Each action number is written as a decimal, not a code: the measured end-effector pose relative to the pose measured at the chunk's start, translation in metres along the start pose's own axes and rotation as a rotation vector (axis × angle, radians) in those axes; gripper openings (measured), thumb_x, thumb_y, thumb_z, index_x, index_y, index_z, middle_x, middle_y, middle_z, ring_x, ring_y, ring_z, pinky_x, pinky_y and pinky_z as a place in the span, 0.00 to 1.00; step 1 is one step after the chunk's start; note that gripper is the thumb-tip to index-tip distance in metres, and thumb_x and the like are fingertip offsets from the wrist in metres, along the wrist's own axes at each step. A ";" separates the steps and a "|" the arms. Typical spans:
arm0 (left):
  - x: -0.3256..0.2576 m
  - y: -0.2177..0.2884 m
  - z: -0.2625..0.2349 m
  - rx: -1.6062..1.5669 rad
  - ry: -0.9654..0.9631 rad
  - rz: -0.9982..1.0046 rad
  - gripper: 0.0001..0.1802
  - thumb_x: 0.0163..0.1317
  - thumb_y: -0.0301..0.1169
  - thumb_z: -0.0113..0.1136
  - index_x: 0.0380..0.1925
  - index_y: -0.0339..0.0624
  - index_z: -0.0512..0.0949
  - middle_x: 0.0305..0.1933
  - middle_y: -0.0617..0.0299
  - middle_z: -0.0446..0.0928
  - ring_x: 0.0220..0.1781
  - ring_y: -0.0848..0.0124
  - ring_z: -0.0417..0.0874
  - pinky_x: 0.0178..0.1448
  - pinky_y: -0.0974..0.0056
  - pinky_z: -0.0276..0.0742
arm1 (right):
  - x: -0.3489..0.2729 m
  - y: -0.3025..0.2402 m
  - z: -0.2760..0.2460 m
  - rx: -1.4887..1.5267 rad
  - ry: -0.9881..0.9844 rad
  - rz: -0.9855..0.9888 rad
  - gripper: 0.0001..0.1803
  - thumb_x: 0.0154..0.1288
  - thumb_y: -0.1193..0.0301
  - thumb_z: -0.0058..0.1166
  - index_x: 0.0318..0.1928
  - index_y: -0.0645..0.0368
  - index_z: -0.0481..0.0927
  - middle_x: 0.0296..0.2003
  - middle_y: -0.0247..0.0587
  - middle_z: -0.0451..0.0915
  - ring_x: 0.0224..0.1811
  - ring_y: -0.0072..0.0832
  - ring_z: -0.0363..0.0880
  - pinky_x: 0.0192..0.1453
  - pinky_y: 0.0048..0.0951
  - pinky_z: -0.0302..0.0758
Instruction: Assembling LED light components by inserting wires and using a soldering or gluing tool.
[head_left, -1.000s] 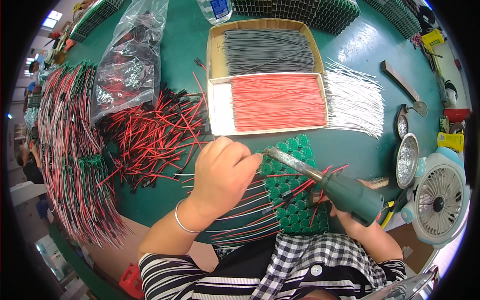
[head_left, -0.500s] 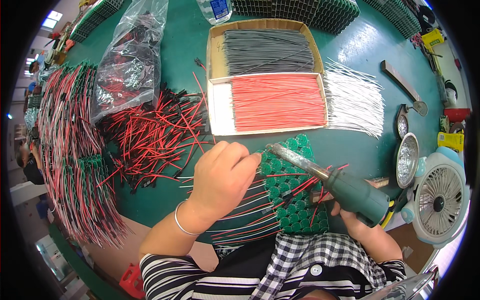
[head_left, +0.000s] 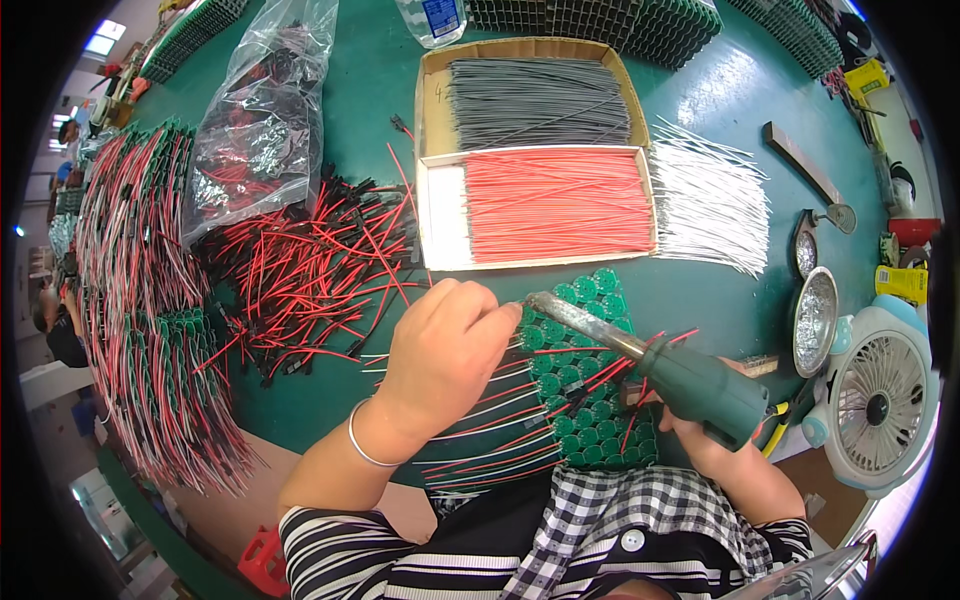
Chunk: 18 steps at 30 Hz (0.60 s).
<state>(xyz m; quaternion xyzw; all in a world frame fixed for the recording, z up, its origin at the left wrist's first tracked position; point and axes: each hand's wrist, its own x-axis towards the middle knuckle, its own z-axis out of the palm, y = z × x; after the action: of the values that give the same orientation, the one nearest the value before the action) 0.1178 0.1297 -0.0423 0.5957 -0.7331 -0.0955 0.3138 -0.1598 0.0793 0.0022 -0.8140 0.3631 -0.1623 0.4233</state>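
Observation:
My left hand [head_left: 450,335] is in a pinch over the upper left edge of a panel of round green circuit boards [head_left: 600,410]. Whatever its fingertips hold is too small or hidden to make out. From the right, my right hand [head_left: 705,445] grips a green heat gun [head_left: 705,393], whose body partly covers the fingers. The gun's long metal nozzle [head_left: 590,325] slants up to the left over the panel, its tip close beside my left fingertips. Red, white and black wires [head_left: 490,430] stretch left from the panel, and loose red wires with dark ends lie across it.
Boxes of red wires [head_left: 560,205] and dark grey wires [head_left: 540,100] stand beyond the panel, beside loose white wires [head_left: 708,200]. A red-black wire pile [head_left: 300,275] and a plastic bag [head_left: 260,130] lie left. A metal dish [head_left: 814,320] and a fan [head_left: 880,400] stand right.
The heat gun has shifted slightly left, bringing its nozzle tip nearer my left fingertips. My right hand has moved a little with it; my left hand stays nearly still.

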 end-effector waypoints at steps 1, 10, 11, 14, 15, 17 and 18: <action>0.000 0.000 0.000 0.001 0.000 -0.002 0.13 0.42 0.18 0.66 0.31 0.41 0.81 0.26 0.63 0.71 0.28 0.65 0.73 0.32 0.62 0.69 | 0.000 0.000 -0.001 0.004 -0.032 0.023 0.14 0.63 0.66 0.53 0.45 0.61 0.80 0.30 0.33 0.80 0.27 0.25 0.77 0.34 0.27 0.72; -0.001 0.000 -0.002 0.009 -0.008 -0.009 0.12 0.43 0.18 0.66 0.31 0.41 0.81 0.26 0.63 0.71 0.28 0.65 0.73 0.33 0.62 0.69 | -0.016 0.008 -0.007 0.021 0.012 0.079 0.17 0.61 0.69 0.53 0.50 0.59 0.78 0.39 0.37 0.82 0.36 0.31 0.79 0.43 0.31 0.72; 0.000 0.000 -0.002 0.010 -0.011 -0.010 0.12 0.43 0.18 0.66 0.31 0.41 0.81 0.26 0.63 0.71 0.28 0.64 0.73 0.33 0.61 0.70 | -0.023 0.011 -0.006 0.168 0.068 0.182 0.20 0.64 0.62 0.52 0.52 0.61 0.76 0.38 0.37 0.80 0.30 0.26 0.78 0.37 0.28 0.72; 0.005 0.003 -0.002 0.044 -0.027 -0.005 0.12 0.43 0.18 0.65 0.30 0.41 0.81 0.27 0.62 0.72 0.29 0.63 0.73 0.33 0.60 0.70 | -0.031 0.016 -0.007 0.416 0.215 0.265 0.28 0.67 0.54 0.52 0.57 0.64 0.70 0.44 0.40 0.78 0.26 0.24 0.76 0.30 0.25 0.71; 0.007 0.004 -0.002 0.047 -0.038 0.001 0.12 0.43 0.18 0.65 0.30 0.41 0.81 0.27 0.62 0.72 0.29 0.63 0.73 0.33 0.60 0.70 | -0.031 0.015 -0.008 0.455 0.258 0.264 0.30 0.67 0.54 0.53 0.57 0.66 0.70 0.45 0.42 0.78 0.26 0.25 0.76 0.30 0.26 0.71; 0.006 0.004 -0.002 0.081 -0.047 -0.018 0.11 0.44 0.18 0.65 0.30 0.41 0.81 0.28 0.61 0.72 0.31 0.61 0.74 0.34 0.59 0.70 | -0.026 0.014 -0.010 0.496 0.314 0.233 0.31 0.66 0.53 0.53 0.58 0.68 0.69 0.46 0.44 0.78 0.25 0.27 0.76 0.28 0.27 0.71; 0.005 0.002 -0.004 0.127 -0.029 -0.001 0.11 0.44 0.19 0.65 0.30 0.41 0.81 0.28 0.61 0.72 0.32 0.62 0.74 0.35 0.59 0.69 | -0.021 0.013 -0.010 0.492 0.326 0.202 0.31 0.67 0.54 0.53 0.57 0.69 0.68 0.46 0.44 0.78 0.24 0.27 0.76 0.27 0.27 0.71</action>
<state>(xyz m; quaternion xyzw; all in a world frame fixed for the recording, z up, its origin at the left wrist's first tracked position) 0.1176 0.1266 -0.0366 0.6133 -0.7419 -0.0573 0.2647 -0.1859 0.0839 -0.0011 -0.6100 0.4551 -0.3307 0.5581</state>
